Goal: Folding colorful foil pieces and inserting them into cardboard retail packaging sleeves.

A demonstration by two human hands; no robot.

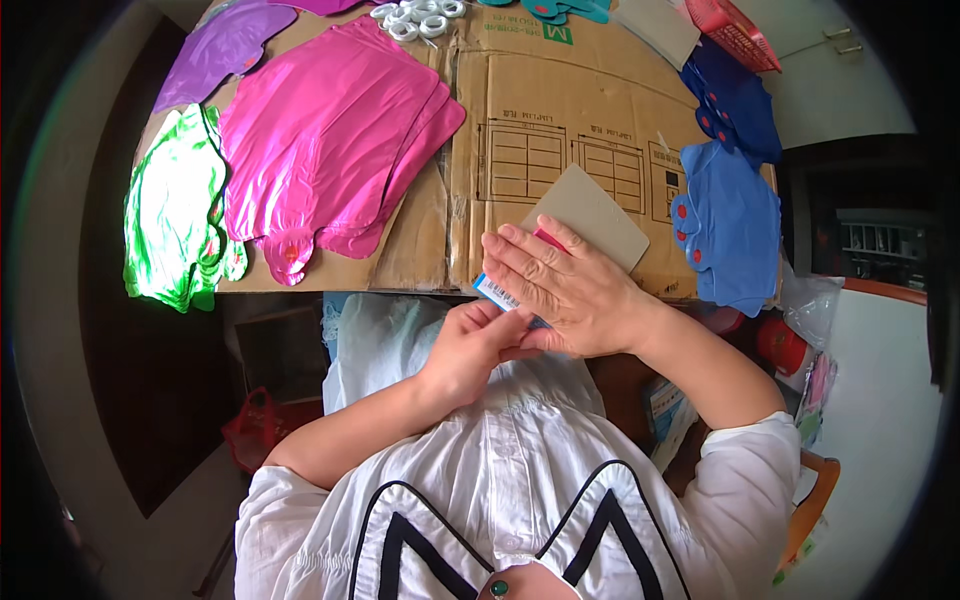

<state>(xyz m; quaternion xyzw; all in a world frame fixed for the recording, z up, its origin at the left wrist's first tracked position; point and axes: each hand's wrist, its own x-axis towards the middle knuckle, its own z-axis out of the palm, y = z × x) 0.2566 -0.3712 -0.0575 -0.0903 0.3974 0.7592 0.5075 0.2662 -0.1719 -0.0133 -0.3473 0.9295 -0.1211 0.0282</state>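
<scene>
Left hand (472, 348): closed at the near edge of the cardboard sheet (420, 245), its thumb pressed on a small flat packet (494, 288), which is gripped at its near side.

Right hand (570, 285): laid flat across the packet, fingers extended close together; whether anything is gripped beneath the palm cannot be told.

Packet: held between the two hands, before the wearer's body. Only a blue edge and a pale barcoded strip are exposed; the remainder is covered. A pinkish-red patch is glimpsed between the right fingers; whether it belongs to the packet is unclear.

Beige card (590, 205): set beyond the right hand, its near corner concealed by the fingers.

Left side of sheet: magenta foil pieces (330, 130), stacked, layers uncountable; green foil pieces (170, 210), washed out by glare; purple foil pieces (220, 50), cut off by the upper rim.

Far edge: white rings (415, 18), bunched; teal pieces (545, 8), mostly cropped.

Right side: light blue pieces (735, 225), red-dotted, partly overlapped by dark blue pieces (735, 100); red basket (735, 32), only partly shown.
</scene>
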